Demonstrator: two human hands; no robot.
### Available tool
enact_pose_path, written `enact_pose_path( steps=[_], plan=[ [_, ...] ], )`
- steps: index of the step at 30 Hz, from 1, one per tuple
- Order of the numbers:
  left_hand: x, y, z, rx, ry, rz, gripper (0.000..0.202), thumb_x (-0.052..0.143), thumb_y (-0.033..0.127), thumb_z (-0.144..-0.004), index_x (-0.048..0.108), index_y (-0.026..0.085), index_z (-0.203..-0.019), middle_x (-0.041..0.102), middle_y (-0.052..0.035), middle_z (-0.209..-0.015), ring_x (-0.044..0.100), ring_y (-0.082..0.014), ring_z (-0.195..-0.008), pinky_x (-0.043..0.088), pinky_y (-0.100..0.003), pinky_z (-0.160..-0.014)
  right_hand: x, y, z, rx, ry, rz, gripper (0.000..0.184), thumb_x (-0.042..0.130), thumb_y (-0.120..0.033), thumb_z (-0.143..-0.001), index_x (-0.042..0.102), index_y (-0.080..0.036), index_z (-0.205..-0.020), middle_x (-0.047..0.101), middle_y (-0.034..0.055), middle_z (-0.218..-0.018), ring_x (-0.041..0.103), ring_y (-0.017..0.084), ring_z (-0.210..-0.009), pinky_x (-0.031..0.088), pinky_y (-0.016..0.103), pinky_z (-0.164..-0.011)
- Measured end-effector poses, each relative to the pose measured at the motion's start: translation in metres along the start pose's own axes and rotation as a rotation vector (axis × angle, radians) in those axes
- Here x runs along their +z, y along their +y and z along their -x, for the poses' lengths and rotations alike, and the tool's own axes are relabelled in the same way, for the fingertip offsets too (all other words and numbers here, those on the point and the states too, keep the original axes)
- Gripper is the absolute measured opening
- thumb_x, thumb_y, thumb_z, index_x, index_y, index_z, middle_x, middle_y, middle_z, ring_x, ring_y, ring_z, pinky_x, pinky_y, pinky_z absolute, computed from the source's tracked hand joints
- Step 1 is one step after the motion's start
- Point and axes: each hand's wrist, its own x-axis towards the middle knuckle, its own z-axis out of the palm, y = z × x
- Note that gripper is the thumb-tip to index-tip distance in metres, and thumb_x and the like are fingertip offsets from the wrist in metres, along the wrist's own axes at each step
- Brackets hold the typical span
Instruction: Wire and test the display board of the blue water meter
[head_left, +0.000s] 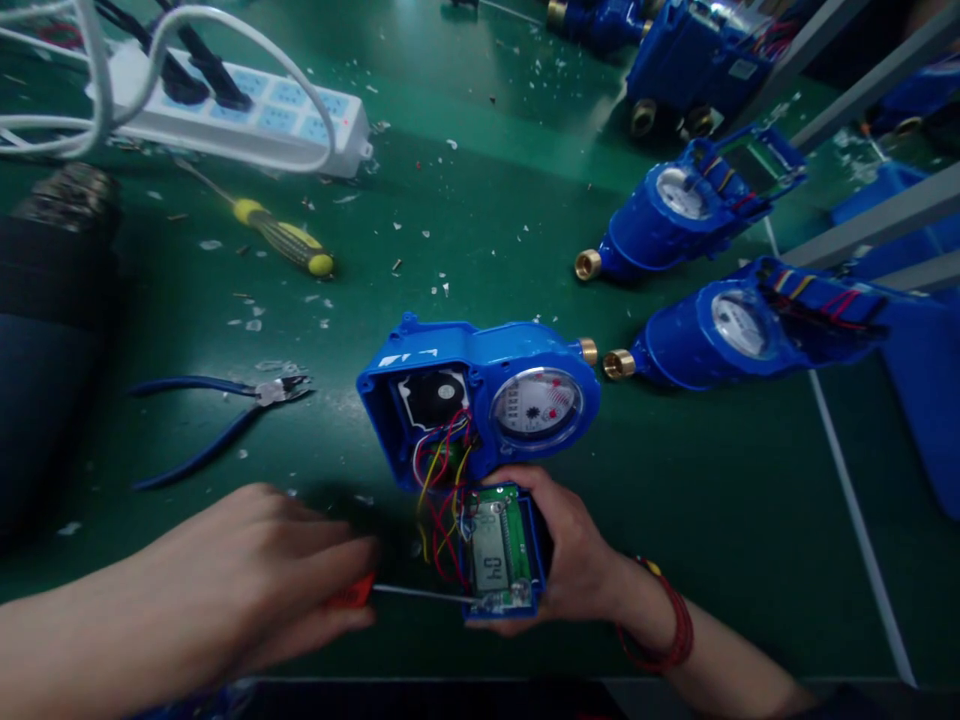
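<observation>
A blue water meter [480,400] lies open on the green mat, its dial facing up and coloured wires spilling from its housing. The wires run to a small blue cover with a green circuit board and an LCD [499,555]. My right hand [574,555] grips that cover from its right side. My left hand [255,575] is closed round a red-handled screwdriver [390,593], whose thin shaft reaches to the lower edge of the board.
Blue-handled cutters [217,425] lie to the left, a yellow-and-black screwdriver [289,240] further back. A white power strip [247,115] with plugs sits at the far left. Other opened blue meters [697,215] [750,325] lie to the right. White debris litters the mat.
</observation>
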Motion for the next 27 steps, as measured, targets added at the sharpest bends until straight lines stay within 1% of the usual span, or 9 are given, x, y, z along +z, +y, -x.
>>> enact_pose_path(
  steps=[1, 5, 10, 12, 18, 21, 24, 25, 27],
  plan=[
    [-0.002, 0.000, -0.003, 0.031, -0.031, -0.013, 0.018, 0.041, 0.032, -0.090, 0.052, 0.027, -0.078, 0.055, 0.0064, -0.063, 0.049, -0.0109, -0.052, 0.026, -0.030, -0.049, -0.001, 0.000, 0.000, -0.011, -0.010, -0.004, 0.082, 0.082, -0.043, -0.046, 0.042, -0.022, -0.114, 0.064, 0.0047, -0.097, 0.065, 0.020, -0.082, 0.053, 0.030, -0.074],
    [-0.004, -0.001, -0.009, 0.030, -0.011, 0.047, 0.024, 0.040, 0.037, -0.091, 0.050, 0.025, -0.072, 0.052, 0.0064, -0.059, 0.046, -0.0112, -0.049, 0.025, -0.031, -0.049, -0.002, 0.001, 0.000, -0.030, -0.010, -0.024, 0.076, 0.080, -0.041, -0.049, 0.044, -0.021, -0.112, 0.066, 0.0055, -0.098, 0.066, 0.019, -0.083, 0.053, 0.030, -0.076],
    [-0.002, -0.004, -0.008, 0.000, -0.154, 0.160, 0.020, 0.043, 0.036, -0.090, 0.051, 0.025, -0.076, 0.056, 0.0062, -0.064, 0.052, -0.0098, -0.057, 0.030, -0.027, -0.052, -0.002, 0.002, 0.002, -0.011, 0.019, -0.050, 0.074, 0.081, -0.038, -0.049, 0.045, -0.020, -0.111, 0.066, 0.0055, -0.096, 0.066, 0.019, -0.080, 0.053, 0.029, -0.073],
    [-0.002, -0.005, -0.007, -0.017, -0.178, 0.181, 0.021, 0.042, 0.036, -0.091, 0.052, 0.025, -0.076, 0.056, 0.0059, -0.064, 0.052, -0.0090, -0.057, 0.031, -0.026, -0.052, -0.002, 0.001, 0.002, -0.018, 0.031, -0.056, 0.075, 0.081, -0.037, -0.048, 0.045, -0.020, -0.112, 0.066, 0.0056, -0.097, 0.066, 0.019, -0.081, 0.053, 0.030, -0.074],
    [0.005, -0.005, -0.006, -0.017, -0.132, 0.249, 0.024, 0.042, 0.038, -0.090, 0.053, 0.024, -0.075, 0.054, 0.0056, -0.061, 0.049, -0.0079, -0.054, 0.031, -0.023, -0.050, -0.002, 0.003, 0.003, -0.038, 0.042, -0.069, 0.077, 0.081, -0.038, -0.047, 0.045, -0.020, -0.113, 0.065, 0.0054, -0.098, 0.065, 0.019, -0.084, 0.053, 0.030, -0.076],
    [0.008, -0.004, -0.008, -0.042, -0.141, 0.257, 0.023, 0.042, 0.036, -0.090, 0.052, 0.024, -0.074, 0.054, 0.0058, -0.062, 0.047, -0.0076, -0.054, 0.032, -0.021, -0.051, -0.002, 0.003, 0.004, -0.030, 0.036, -0.076, 0.078, 0.081, -0.037, -0.047, 0.044, -0.021, -0.114, 0.065, 0.0053, -0.099, 0.065, 0.020, -0.084, 0.053, 0.030, -0.076],
    [0.007, -0.001, -0.008, -0.046, -0.136, 0.272, 0.019, 0.042, 0.034, -0.090, 0.053, 0.024, -0.077, 0.057, 0.0059, -0.066, 0.050, -0.0076, -0.058, 0.035, -0.019, -0.053, -0.002, 0.003, 0.004, -0.033, 0.040, -0.075, 0.077, 0.081, -0.036, -0.047, 0.044, -0.021, -0.113, 0.065, 0.0052, -0.098, 0.065, 0.019, -0.084, 0.053, 0.030, -0.076],
    [0.006, 0.002, -0.007, -0.042, -0.119, 0.277, 0.017, 0.043, 0.032, -0.090, 0.053, 0.025, -0.078, 0.058, 0.0066, -0.068, 0.052, -0.0070, -0.059, 0.037, -0.018, -0.054, -0.002, 0.003, 0.004, -0.033, 0.042, -0.074, 0.077, 0.081, -0.036, -0.047, 0.044, -0.021, -0.113, 0.065, 0.0052, -0.098, 0.065, 0.019, -0.083, 0.053, 0.030, -0.075],
    [0.003, 0.007, -0.005, -0.044, -0.027, 0.246, 0.011, 0.047, 0.030, -0.087, 0.054, 0.027, -0.079, 0.059, 0.0089, -0.068, 0.053, -0.0055, -0.060, 0.039, -0.015, -0.056, -0.002, 0.003, 0.004, -0.029, 0.043, -0.074, 0.078, 0.081, -0.037, -0.047, 0.044, -0.021, -0.113, 0.065, 0.0051, -0.098, 0.065, 0.020, -0.083, 0.052, 0.030, -0.074]
  ],
)
